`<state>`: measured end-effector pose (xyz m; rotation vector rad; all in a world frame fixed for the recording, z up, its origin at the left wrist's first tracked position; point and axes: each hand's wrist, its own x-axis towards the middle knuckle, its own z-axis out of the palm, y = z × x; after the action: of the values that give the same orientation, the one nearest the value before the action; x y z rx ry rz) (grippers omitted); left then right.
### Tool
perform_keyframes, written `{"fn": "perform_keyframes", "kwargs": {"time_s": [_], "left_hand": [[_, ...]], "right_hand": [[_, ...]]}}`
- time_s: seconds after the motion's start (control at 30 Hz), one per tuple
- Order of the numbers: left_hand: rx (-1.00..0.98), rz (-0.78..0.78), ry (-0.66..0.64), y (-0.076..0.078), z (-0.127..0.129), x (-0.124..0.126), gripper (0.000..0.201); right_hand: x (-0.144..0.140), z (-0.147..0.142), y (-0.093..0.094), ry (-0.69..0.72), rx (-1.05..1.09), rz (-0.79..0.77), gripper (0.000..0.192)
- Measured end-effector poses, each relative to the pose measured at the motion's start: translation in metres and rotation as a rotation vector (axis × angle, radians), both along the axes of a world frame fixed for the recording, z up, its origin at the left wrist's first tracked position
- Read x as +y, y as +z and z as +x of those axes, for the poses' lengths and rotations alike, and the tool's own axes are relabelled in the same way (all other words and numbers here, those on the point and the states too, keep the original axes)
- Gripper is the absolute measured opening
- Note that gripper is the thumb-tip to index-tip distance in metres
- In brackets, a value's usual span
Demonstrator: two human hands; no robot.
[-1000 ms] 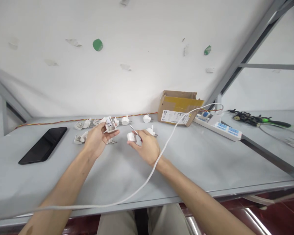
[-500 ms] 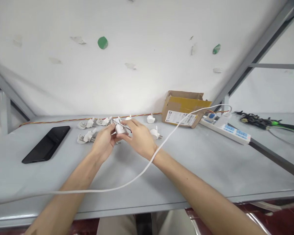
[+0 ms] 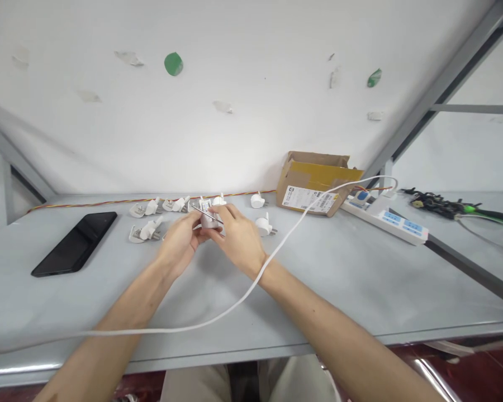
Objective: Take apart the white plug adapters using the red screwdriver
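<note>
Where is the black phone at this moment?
In the head view the black phone lies flat on the grey table, far left, left of the left hand and the loose white plugs.

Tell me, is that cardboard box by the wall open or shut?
Open: the cardboard box has its top flaps standing up. Its contents are out of sight.

Grey table (image 3: 360, 290) with phone (image 3: 73, 243), plugs (image 3: 145, 231)

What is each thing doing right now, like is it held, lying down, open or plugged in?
White plug: held between both hands.
Left hand: closed on the plug.
Right hand: gripping the plug and a thin metal tool.
Phone: lying flat, screen dark.
Cardboard box: flaps open.
White cable: draped over the right wrist.
</note>
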<state>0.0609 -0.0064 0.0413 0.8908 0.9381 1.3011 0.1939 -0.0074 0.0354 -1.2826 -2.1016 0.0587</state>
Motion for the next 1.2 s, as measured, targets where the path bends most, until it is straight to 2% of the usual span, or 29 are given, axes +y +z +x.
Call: {"fn": "perform_keyframes", "kwargs": {"time_s": [0.1,0.2,0.67,0.93,1.03,1.2], "left_hand": [[0.087,0.074,-0.079,-0.002,0.001,-0.002,0.017],[0.180,0.105,-0.099,-0.006,0.001,-0.003,0.021],[0.360,0.158,-0.047,-0.008,0.002,-0.003,0.035],[0.458,0.131,0.020,-0.008,0.009,-0.006,0.028],[0.490,0.123,0.070,-0.011,0.010,-0.006,0.032],[0.603,0.247,0.076,-0.013,0.009,-0.007,0.030]], "right_hand": [[-0.002,0.002,-0.001,-0.026,-0.023,-0.011,0.034],[-0.003,0.004,-0.003,-0.032,-0.035,-0.026,0.032],[0.005,0.014,-0.012,0.073,0.135,-0.062,0.033],[0.000,0.010,-0.013,0.083,0.127,-0.053,0.027],[-0.001,0.010,-0.014,0.142,0.135,-0.037,0.026],[0.000,0.010,-0.015,0.170,0.149,0.004,0.027]]}}
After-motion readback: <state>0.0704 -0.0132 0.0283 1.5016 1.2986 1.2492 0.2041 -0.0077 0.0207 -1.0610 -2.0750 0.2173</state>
